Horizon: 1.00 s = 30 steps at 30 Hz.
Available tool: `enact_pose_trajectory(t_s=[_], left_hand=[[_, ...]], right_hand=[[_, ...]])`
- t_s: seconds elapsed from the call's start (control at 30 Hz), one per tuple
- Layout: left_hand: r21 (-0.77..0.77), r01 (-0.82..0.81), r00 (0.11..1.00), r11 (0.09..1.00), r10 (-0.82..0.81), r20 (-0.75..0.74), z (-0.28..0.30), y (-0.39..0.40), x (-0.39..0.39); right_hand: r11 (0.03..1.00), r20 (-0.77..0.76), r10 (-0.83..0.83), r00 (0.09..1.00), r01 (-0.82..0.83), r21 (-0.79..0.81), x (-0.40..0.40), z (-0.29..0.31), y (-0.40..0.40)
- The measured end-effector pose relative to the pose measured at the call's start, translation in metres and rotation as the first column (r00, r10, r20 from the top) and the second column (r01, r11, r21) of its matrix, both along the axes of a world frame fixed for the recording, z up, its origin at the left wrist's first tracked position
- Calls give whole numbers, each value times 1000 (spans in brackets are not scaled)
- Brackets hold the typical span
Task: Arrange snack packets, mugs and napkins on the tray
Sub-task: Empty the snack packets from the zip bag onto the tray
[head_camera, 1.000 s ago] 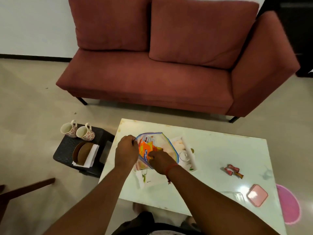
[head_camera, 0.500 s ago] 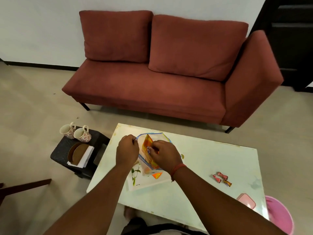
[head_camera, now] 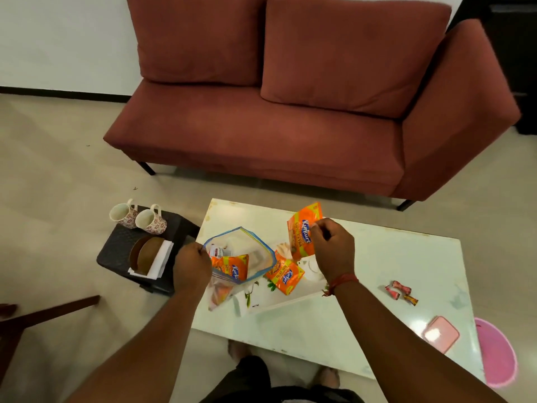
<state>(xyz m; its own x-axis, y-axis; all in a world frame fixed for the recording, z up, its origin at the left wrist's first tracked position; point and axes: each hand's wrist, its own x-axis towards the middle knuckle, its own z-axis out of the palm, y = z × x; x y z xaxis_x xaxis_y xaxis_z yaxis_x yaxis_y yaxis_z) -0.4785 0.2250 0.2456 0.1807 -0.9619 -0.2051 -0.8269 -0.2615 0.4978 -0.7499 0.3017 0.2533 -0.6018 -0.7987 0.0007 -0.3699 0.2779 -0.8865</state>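
Right hand (head_camera: pixel 334 248) now pinches an orange snack packet (head_camera: pixel 302 231) clear of the zip bag (head_camera: pixel 241 257), held above the tray (head_camera: pixel 290 298) near the desk's (head_camera: pixel 363 286) far-left corner; half a second ago it was still inside the bag. Left hand (head_camera: pixel 191 264) grips the bag's rim, keeping it open. One packet (head_camera: pixel 286 276) lies on the tray, another (head_camera: pixel 231 267) remains bagged. Mugs (head_camera: pixel 138 218) and napkins (head_camera: pixel 159 258) sit untouched on the side stool (head_camera: pixel 116 251). Packet stage likely mid-way.

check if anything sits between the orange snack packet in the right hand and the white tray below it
Nothing visible blocks it. The right hand holds the orange snack packet over the white tray; another orange packet lies there, with bare tray beside it.
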Motion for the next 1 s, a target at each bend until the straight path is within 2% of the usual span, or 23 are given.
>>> enact_pose_trajectory(t_s=[0.1, 0.23, 0.33, 0.43, 0.6, 0.73, 0.8, 0.9, 0.93, 1.0], left_hand=[[36, 6, 1000, 999, -6, -1, -7, -10, 28], [66, 3, 1000, 998, -1, -30, -21, -22, 69], [110, -3, 1000, 994, 3, -2, -27, -30, 93], [120, 26, 1000, 992, -27, 11, -30, -40, 111], [134, 43, 998, 990, -48, 35, -39, -55, 123], [138, 91, 996, 986, -92, -1, -42, -60, 114], [126, 116, 993, 985, -116, -5, -42, -60, 105], [118, 139, 990, 983, -137, -18, -37, -57, 85], [117, 139, 990, 983, -138, -17, -35, -55, 77], [100, 162, 987, 982, -161, -19, -28, -49, 58]], right_hand=[[965, -19, 108, 994, -100, 242, 26, -43, -16], [831, 60, 293, 954, -285, 478, 69, -108, -37], [742, 194, 350, 917, -397, 540, 99, -148, -51], [715, 327, 310, 892, -446, 538, 120, -172, -66], [634, 435, 211, 875, -461, 621, 122, -201, -71], [661, 419, 70, 905, -357, 660, 105, -201, -58], [727, 361, 22, 932, -263, 635, 97, -188, -54], [899, 181, -39, 983, -45, 437, 91, -146, -47], [939, 134, -29, 991, -19, 342, 91, -130, -44], [977, 47, 95, 994, -102, 185, 93, -92, -36]])
